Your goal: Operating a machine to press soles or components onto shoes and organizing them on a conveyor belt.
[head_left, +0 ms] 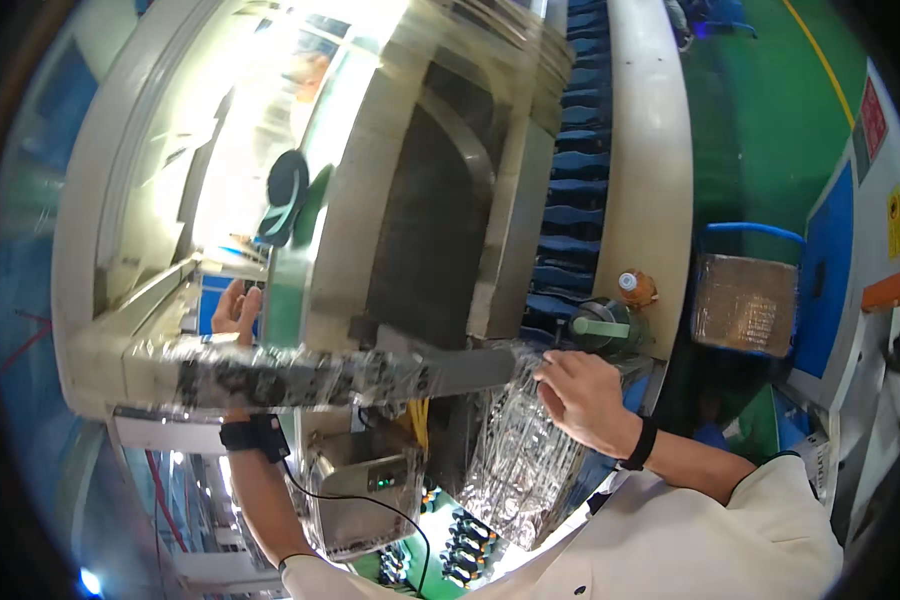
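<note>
My left hand reaches past a film-wrapped bar into the bright interior of a machine. Its fingers are apart and nothing shows in them. Beyond it, a dark oval piece with a teal lower part stands against a green strip. My right hand is loosely bent, thumb apart from the fingers, at the end of the bar over a bundle of shiny clear plastic film. I see no object in it.
Several dark blue shaped pieces line a channel beside a cream ledge. A bottle with an orange body and a green-handled jar stand near my right hand. A film-wrapped carton is at the right. A black cable hangs near my left forearm.
</note>
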`<act>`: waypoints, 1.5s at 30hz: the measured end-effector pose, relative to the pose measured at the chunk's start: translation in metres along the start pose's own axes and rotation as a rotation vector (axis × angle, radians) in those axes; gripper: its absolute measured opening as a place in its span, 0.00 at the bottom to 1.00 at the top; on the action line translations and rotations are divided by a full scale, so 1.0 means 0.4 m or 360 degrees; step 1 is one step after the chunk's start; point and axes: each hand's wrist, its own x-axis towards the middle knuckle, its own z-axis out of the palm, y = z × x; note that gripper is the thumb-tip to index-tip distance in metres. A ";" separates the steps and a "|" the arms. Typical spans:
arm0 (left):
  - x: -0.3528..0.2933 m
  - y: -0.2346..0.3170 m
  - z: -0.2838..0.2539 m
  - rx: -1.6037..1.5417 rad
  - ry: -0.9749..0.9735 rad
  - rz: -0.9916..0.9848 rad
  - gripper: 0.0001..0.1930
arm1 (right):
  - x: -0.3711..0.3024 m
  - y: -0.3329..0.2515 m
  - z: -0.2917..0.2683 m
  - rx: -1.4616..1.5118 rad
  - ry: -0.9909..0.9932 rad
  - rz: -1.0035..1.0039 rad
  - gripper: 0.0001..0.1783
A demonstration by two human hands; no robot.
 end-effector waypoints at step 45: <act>-0.273 -0.171 -0.318 0.0317 0.0207 -0.0862 0.31 | 0.013 -0.014 -0.010 0.0200 -0.0020 -0.0143 0.12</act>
